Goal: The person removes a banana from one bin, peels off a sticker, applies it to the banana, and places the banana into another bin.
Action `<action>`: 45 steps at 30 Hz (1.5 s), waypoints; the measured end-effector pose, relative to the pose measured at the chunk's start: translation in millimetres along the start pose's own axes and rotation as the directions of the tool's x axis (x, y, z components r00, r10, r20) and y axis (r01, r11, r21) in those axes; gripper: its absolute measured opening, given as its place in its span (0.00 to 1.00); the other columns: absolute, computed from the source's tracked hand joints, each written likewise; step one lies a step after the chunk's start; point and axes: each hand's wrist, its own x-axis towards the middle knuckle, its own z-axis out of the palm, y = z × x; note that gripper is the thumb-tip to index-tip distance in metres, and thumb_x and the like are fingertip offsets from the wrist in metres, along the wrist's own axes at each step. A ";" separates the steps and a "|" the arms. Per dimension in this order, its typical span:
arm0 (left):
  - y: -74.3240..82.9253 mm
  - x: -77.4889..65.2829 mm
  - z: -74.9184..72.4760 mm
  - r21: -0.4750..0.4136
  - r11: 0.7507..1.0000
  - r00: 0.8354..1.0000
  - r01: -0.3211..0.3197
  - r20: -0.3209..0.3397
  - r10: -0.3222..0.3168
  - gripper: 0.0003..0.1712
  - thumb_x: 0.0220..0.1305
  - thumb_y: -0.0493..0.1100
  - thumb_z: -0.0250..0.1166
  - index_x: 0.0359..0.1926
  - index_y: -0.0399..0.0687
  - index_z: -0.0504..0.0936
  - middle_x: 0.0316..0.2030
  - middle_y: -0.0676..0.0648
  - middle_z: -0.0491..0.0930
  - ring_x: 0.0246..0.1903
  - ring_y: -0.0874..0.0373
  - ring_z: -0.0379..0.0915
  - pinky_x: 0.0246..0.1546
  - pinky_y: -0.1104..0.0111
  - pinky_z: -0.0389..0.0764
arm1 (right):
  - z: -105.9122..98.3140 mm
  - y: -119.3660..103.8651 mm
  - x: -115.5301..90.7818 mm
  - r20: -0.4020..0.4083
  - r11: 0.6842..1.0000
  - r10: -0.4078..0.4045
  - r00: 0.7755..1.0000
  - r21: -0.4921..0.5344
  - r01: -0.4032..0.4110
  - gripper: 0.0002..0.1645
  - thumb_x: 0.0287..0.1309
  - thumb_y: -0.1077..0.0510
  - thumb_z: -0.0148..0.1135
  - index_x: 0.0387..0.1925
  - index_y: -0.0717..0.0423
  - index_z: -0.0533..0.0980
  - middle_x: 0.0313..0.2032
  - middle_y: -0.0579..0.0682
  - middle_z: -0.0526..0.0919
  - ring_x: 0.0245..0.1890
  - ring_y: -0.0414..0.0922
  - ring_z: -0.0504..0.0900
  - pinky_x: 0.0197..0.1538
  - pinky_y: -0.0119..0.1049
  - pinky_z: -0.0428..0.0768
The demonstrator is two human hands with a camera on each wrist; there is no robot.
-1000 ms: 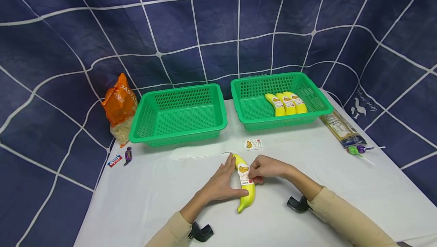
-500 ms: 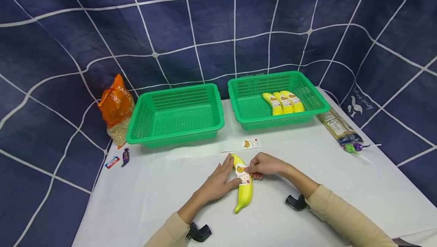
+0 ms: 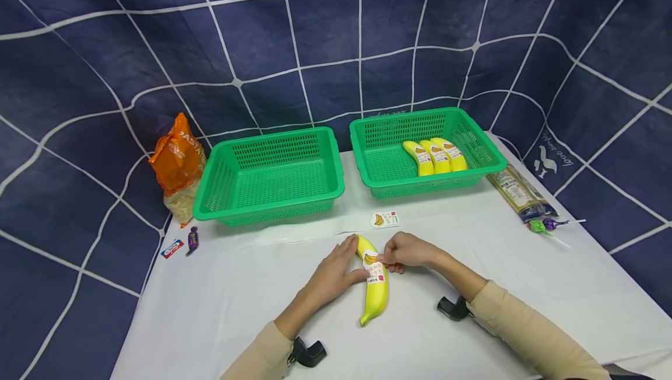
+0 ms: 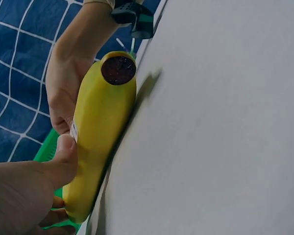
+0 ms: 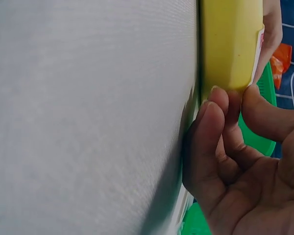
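A yellow banana (image 3: 375, 301) lies lengthwise on the white cloth, its stem end towards me. A white label (image 3: 374, 271) printed with bananas runs across its upper half. My left hand (image 3: 329, 275) holds the banana from the left, fingers at its far end and thumb on the label. At the opposite side, my right hand (image 3: 412, 250) has curled fingers, with the thumb tip at the label's edge. In the right wrist view, the thumb (image 5: 257, 105) meets the label's edge, and the fingertips (image 5: 213, 112) are right at the banana's side.
Behind stand two green baskets; the right basket (image 3: 385, 164) holds three labelled bananas (image 3: 440, 161). Left of the other basket (image 3: 278, 187) stands an orange pasta bag (image 3: 181, 161). A backing strip (image 3: 304, 230) bears another label (image 3: 385, 219). Small candies (image 3: 192, 240) and lollipops (image 3: 541, 225) lie outward.
My left thumb has moved from the banana's lower part up onto the label. My right fingers have shifted up along the label's right edge. The banana stays in place.
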 end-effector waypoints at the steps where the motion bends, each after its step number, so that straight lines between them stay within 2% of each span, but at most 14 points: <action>1: -0.4 1.7 -0.6 0.013 1.000 1.000 -0.002 -0.014 0.002 0.49 0.63 0.68 0.56 0.74 0.43 0.56 0.75 0.45 0.55 0.73 0.43 0.54 0.71 0.49 0.61 | -0.1 -0.2 0.2 -0.006 1.000 0.009 1.000 -0.001 -0.009 0.18 0.63 0.55 0.62 0.22 0.64 0.79 0.17 0.48 0.78 0.17 0.38 0.75 0.24 0.28 0.78; 7: -1.0 9.1 -1.1 0.090 0.995 0.993 -0.040 -0.103 0.049 0.41 0.63 0.61 0.58 0.70 0.42 0.66 0.70 0.45 0.66 0.69 0.45 0.63 0.67 0.50 0.68 | 1.0 -2.4 0.8 -0.027 0.999 0.040 0.999 -0.014 -0.041 0.15 0.62 0.53 0.64 0.25 0.61 0.80 0.19 0.49 0.80 0.18 0.39 0.76 0.25 0.29 0.79; 10: -1.0 9.6 -1.1 0.093 0.995 0.993 -0.048 -0.101 0.057 0.41 0.62 0.61 0.60 0.69 0.42 0.67 0.70 0.44 0.66 0.69 0.45 0.64 0.66 0.50 0.70 | 1.5 -3.8 0.7 -0.030 0.999 0.030 0.999 -0.028 -0.031 0.14 0.62 0.54 0.64 0.27 0.62 0.81 0.20 0.50 0.81 0.19 0.39 0.76 0.26 0.30 0.80; 12: -0.9 8.5 -2.6 0.060 0.997 0.997 -0.047 -0.054 0.050 0.44 0.61 0.62 0.61 0.71 0.41 0.63 0.72 0.44 0.62 0.70 0.46 0.61 0.67 0.51 0.68 | 1.4 -4.7 0.8 -0.034 0.999 0.017 0.999 -0.038 -0.019 0.14 0.61 0.55 0.64 0.27 0.62 0.82 0.20 0.50 0.82 0.19 0.38 0.76 0.26 0.30 0.79; 14: -0.8 7.5 -5.0 0.020 0.999 0.999 -0.039 0.030 0.038 0.51 0.59 0.64 0.64 0.74 0.42 0.57 0.75 0.44 0.54 0.72 0.47 0.57 0.69 0.52 0.66 | 1.6 -4.9 1.3 -0.037 0.999 0.002 0.999 -0.047 -0.004 0.14 0.61 0.55 0.65 0.27 0.62 0.82 0.20 0.50 0.82 0.19 0.38 0.76 0.26 0.30 0.79; 18: -0.3 6.2 -10.3 -0.057 0.998 0.980 -0.013 0.199 0.024 0.68 0.48 0.67 0.72 0.77 0.43 0.43 0.78 0.46 0.37 0.74 0.46 0.51 0.71 0.54 0.63 | 1.5 -5.0 2.7 -0.049 0.999 -0.007 0.999 -0.051 0.005 0.12 0.60 0.56 0.66 0.28 0.62 0.84 0.21 0.49 0.83 0.19 0.38 0.76 0.26 0.30 0.78; 21: 0.8 5.7 -11.8 -0.083 0.997 0.969 -0.001 0.245 0.022 0.74 0.43 0.68 0.74 0.77 0.43 0.39 0.78 0.46 0.32 0.75 0.46 0.47 0.71 0.54 0.62 | 1.7 -5.7 3.4 -0.058 1.000 0.004 0.998 -0.025 -0.005 0.10 0.58 0.58 0.67 0.30 0.64 0.84 0.22 0.49 0.84 0.19 0.38 0.77 0.27 0.30 0.79; 29: 5.3 3.0 -6.5 -0.119 0.992 0.976 0.052 0.214 -0.025 0.75 0.43 0.72 0.72 0.77 0.43 0.38 0.78 0.47 0.31 0.77 0.51 0.40 0.73 0.55 0.59 | 0.3 -7.2 5.9 -0.061 0.992 0.075 0.995 0.103 -0.068 0.11 0.57 0.59 0.66 0.35 0.66 0.83 0.25 0.50 0.83 0.23 0.39 0.79 0.31 0.31 0.84; 33: 7.2 2.3 -6.1 -0.126 0.989 0.977 0.073 0.209 -0.046 0.75 0.43 0.72 0.72 0.77 0.42 0.38 0.78 0.46 0.31 0.77 0.51 0.39 0.73 0.55 0.59 | -0.7 -8.8 5.6 -0.063 0.991 0.091 0.994 0.107 -0.084 0.12 0.57 0.57 0.67 0.34 0.65 0.84 0.25 0.50 0.83 0.24 0.39 0.79 0.32 0.31 0.84; 39: 7.7 1.3 -6.3 -0.125 0.989 0.977 0.084 0.207 -0.057 0.76 0.42 0.72 0.72 0.77 0.42 0.38 0.78 0.45 0.32 0.77 0.49 0.40 0.72 0.53 0.60 | 0.0 -10.0 6.4 -0.076 0.990 0.104 0.992 0.103 -0.095 0.17 0.53 0.49 0.71 0.32 0.61 0.85 0.23 0.46 0.83 0.24 0.39 0.79 0.32 0.31 0.83; 45: 7.8 0.5 -3.5 -0.145 0.986 0.979 0.077 0.198 -0.047 0.75 0.43 0.73 0.72 0.77 0.42 0.38 0.78 0.46 0.31 0.77 0.50 0.39 0.72 0.52 0.60 | 3.8 -11.8 7.9 -0.088 0.993 0.094 0.992 0.085 -0.086 0.18 0.53 0.49 0.71 0.31 0.62 0.85 0.21 0.45 0.83 0.20 0.38 0.78 0.29 0.30 0.83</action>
